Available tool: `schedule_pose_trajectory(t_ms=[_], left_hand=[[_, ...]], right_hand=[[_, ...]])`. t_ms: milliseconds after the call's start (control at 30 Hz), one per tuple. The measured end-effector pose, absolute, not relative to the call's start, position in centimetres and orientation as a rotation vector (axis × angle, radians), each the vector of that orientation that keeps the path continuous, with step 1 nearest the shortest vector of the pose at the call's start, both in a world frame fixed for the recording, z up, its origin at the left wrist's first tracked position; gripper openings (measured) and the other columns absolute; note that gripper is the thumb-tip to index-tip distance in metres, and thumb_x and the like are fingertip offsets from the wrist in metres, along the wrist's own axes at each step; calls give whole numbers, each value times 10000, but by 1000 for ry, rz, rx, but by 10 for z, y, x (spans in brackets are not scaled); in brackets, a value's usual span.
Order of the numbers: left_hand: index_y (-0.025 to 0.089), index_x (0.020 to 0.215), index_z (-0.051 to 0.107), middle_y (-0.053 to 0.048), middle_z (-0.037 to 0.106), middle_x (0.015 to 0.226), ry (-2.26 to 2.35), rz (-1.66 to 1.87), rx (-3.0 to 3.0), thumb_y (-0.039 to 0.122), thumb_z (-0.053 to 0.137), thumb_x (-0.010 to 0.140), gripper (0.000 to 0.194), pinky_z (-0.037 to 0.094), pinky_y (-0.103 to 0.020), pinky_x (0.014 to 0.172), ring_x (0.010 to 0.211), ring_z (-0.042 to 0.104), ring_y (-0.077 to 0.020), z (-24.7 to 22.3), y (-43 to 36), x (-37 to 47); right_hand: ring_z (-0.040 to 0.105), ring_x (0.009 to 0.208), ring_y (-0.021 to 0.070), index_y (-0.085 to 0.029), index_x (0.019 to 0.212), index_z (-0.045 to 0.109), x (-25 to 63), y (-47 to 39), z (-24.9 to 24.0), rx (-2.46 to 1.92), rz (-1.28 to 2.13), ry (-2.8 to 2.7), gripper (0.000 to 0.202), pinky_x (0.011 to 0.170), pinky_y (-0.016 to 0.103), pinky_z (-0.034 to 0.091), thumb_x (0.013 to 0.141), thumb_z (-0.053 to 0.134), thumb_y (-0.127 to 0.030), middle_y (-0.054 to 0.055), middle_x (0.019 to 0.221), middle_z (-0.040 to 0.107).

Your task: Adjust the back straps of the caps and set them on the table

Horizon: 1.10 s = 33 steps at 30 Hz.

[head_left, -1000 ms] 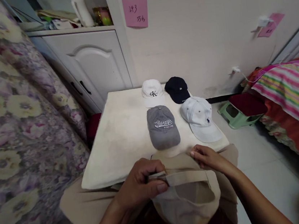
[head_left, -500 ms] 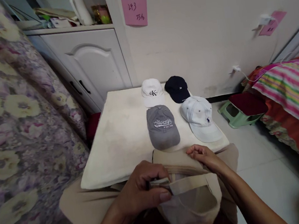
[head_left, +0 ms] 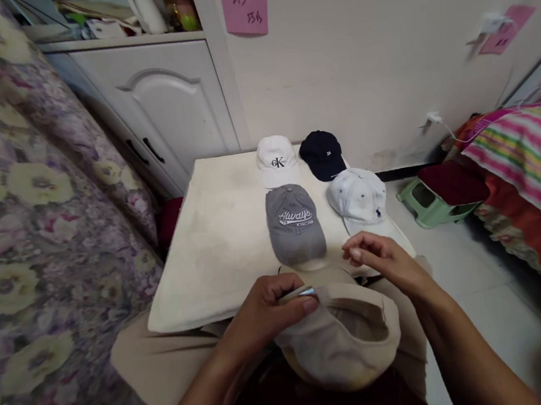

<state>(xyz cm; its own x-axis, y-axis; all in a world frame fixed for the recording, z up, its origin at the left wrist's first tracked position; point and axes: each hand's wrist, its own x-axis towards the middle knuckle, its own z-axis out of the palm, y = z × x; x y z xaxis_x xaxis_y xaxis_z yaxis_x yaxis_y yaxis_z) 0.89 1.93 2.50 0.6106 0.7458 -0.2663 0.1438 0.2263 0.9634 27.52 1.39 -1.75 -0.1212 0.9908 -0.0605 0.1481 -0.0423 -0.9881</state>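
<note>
A beige cap (head_left: 340,345) lies upside down over my lap at the near edge of a small white table (head_left: 217,248). My left hand (head_left: 269,311) pinches its back strap and buckle at the cap's left rim. My right hand (head_left: 381,261) hovers just above the cap's far right rim, fingers loosely curled and holding nothing. On the table stand a grey cap (head_left: 295,224), a pale blue cap (head_left: 362,201), a white cap (head_left: 276,160) and a navy cap (head_left: 321,155).
A flowered bed cover (head_left: 30,219) fills the left side. A white cabinet (head_left: 165,110) stands behind the table. A green stool (head_left: 423,200) with a dark red cushion sits on the floor at the right, next to a striped bed (head_left: 532,164).
My right hand has let go of the beige cap's rim and lifted slightly toward the table. My left hand has turned the cap, keeping hold of the strap.
</note>
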Motion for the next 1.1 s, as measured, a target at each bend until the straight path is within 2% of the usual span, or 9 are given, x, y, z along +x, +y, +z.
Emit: schedule_pose_trajectory(t_ms=[67,167,267,400,500,600,767,967,1100], left_hand=[[151,679,557,45,406,619,870,497,1346,461,715,782,363,212,-237,530,576,334,-94,27,20,14],[161,632,523,53,374,611,839,541,1383,428,698,801,362,209,-241,530,573,300,-91,30,21,18],[158,645,568,41,417,623,780,584,1378,426,660,835,341,244,-242,543,590,323,-100,29,21,15],[150,791,680,1,536,703,716,576,1307,437,656,826,290,295,-243,571,649,419,-126,25,22,2],[142,895,716,-26,596,761,669,541,1256,445,684,797,320,318,-242,587,686,471,-146,21,24,-5],[151,927,721,-23,611,781,635,558,1217,429,704,790,310,334,-236,594,684,483,-142,17,25,-7],[162,855,721,-8,604,770,711,621,1192,373,717,816,215,341,-222,589,674,468,-125,14,24,-3],[149,808,710,-7,605,794,771,600,1219,361,745,799,214,355,-220,617,727,483,-127,21,22,4],[143,772,683,-1,576,767,815,598,1289,349,733,799,214,372,-237,645,737,487,-138,22,23,6]], right_hand=[[625,890,180,-207,1032,666,262,11,14,-1125,1361,-1486,238,802,304,483,871,688,-381,39,961,690],[620,854,161,-211,1035,675,240,8,42,-992,1481,-1702,266,758,272,484,810,772,-316,18,925,684],[594,746,119,-203,961,658,226,10,42,-952,1629,-1633,221,669,230,468,806,784,-298,-19,824,643],[586,692,98,-184,934,640,222,16,29,-860,1787,-1453,257,647,218,478,775,811,-293,-28,789,632],[564,647,88,-181,928,640,222,19,22,-814,1828,-1409,252,608,203,460,775,809,-290,-39,748,614],[585,696,105,-191,974,651,222,18,21,-809,1774,-1449,225,631,215,468,812,771,-289,-20,804,636],[619,944,168,-218,1049,705,222,17,29,-817,1425,-1773,160,849,309,488,897,658,-201,33,1015,648],[615,1003,198,-254,1056,715,218,18,37,-792,1235,-1920,250,890,347,486,819,764,-192,36,1077,633],[607,1003,188,-242,1018,701,214,19,41,-795,1225,-1962,222,896,348,485,819,748,-156,30,1084,610]])
